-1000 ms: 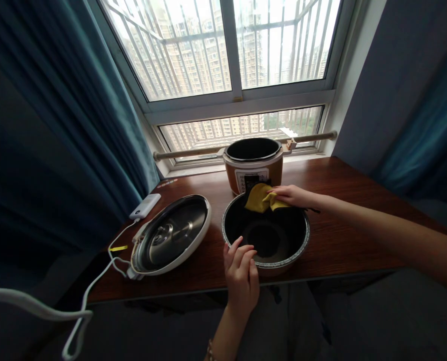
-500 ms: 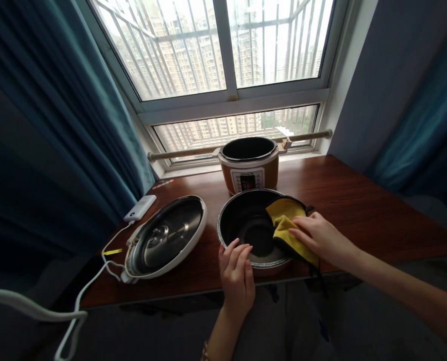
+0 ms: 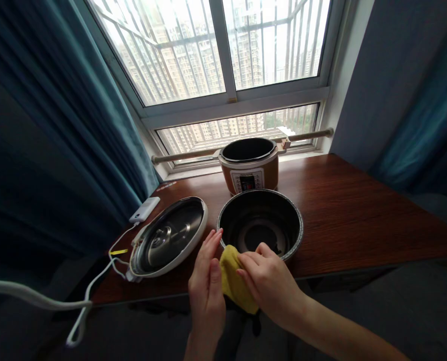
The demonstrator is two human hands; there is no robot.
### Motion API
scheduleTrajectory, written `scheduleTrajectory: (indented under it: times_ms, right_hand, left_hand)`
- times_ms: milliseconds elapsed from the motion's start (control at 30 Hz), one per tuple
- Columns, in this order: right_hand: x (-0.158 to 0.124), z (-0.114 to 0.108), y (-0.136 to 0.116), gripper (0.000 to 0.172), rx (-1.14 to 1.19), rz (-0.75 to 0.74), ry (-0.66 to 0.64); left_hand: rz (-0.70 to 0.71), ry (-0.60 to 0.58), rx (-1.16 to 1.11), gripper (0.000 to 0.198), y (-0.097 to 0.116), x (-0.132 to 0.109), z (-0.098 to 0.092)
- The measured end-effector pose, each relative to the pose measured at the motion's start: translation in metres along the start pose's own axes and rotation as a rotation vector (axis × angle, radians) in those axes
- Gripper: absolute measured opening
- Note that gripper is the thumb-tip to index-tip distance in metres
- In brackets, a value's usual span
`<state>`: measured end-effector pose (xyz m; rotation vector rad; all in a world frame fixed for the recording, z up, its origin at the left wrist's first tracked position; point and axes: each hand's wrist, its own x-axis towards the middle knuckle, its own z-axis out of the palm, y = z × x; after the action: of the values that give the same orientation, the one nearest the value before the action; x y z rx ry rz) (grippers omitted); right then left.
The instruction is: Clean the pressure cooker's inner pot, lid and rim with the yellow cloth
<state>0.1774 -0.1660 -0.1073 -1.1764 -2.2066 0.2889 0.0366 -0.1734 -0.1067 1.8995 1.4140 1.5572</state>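
Observation:
A dark inner pot (image 3: 263,213) with a silvery rim stands near the table's front edge. My right hand (image 3: 270,281) grips a yellow cloth (image 3: 236,281) against the near left part of the rim. Beside the cloth, my left hand (image 3: 207,286) is upright with its fingers stretched out, fingertips at the pot's left rim. Behind the pot is a brown and white cooker (image 3: 249,165) with its top uncovered. The round lid (image 3: 173,235) lies to the left, its inner side facing up.
A white device (image 3: 144,209) with a white cable (image 3: 91,284) lies at the table's left side. The wooden table (image 3: 344,210) reaches to the window, where a rail (image 3: 309,136) runs behind the cooker. Blue curtains (image 3: 69,100) hang at the left.
My right hand has moved the yellow cloth from the pot's right side to its near left rim. My left hand has shifted left, off the front of the rim.

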Motion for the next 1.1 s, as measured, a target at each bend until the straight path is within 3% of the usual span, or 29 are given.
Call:
scheduleTrajectory:
  times_ms: [100, 167, 267, 333, 400, 533, 700, 900, 967, 1067, 1100]
  right_hand:
    - [0.0, 0.0, 0.004, 0.023, 0.221, -0.082, 0.034]
    - [-0.004, -0.003, 0.017, 0.022, 0.283, -0.067, 0.146]
    - [-0.014, -0.008, 0.045, 0.016, 0.082, 0.053, 0.351]
    - [-0.022, -0.009, 0.062, 0.014, -0.031, 0.092, 0.369]
    - [-0.03, -0.01, 0.074, 0.021, -0.043, 0.096, 0.339]
    - [-0.037, -0.009, 0.083, 0.026, 0.004, 0.083, 0.372]
    - [-0.036, -0.009, 0.088, 0.03, 0.023, 0.059, 0.434]
    - [-0.035, -0.009, 0.093, 0.032, 0.043, 0.022, 0.44]
    - [-0.035, -0.009, 0.095, 0.03, 0.054, 0.0, 0.439]
    - [-0.035, -0.008, 0.096, 0.029, 0.066, -0.018, 0.439]
    - [-0.035, -0.008, 0.097, 0.028, 0.068, -0.022, 0.441]
  left_hand:
    - [0.202, -0.11, 0.133, 0.04, 0.015, -0.004, 0.01]
    - [0.252, -0.196, 0.251, 0.043, 0.015, -0.011, 0.028]
    - [0.247, -0.239, 0.441, 0.044, 0.005, -0.023, 0.056]
    - [0.248, -0.203, 0.52, 0.038, -0.002, -0.028, 0.068]
    - [0.249, -0.176, 0.533, 0.024, -0.006, -0.031, 0.074]
    - [0.275, -0.277, 0.455, 0.018, -0.006, -0.03, 0.069]
    - [0.354, -0.455, 0.356, 0.021, -0.015, -0.016, 0.046]
    - [0.238, -0.528, 0.355, 0.035, -0.052, 0.03, 0.016]
    - [0.181, -0.519, 0.39, 0.034, -0.065, 0.049, 0.013]
    - [0.076, -0.519, 0.485, 0.016, -0.08, 0.076, 0.016]
    - [0.043, -0.539, 0.538, 0.024, -0.084, 0.084, 0.018]
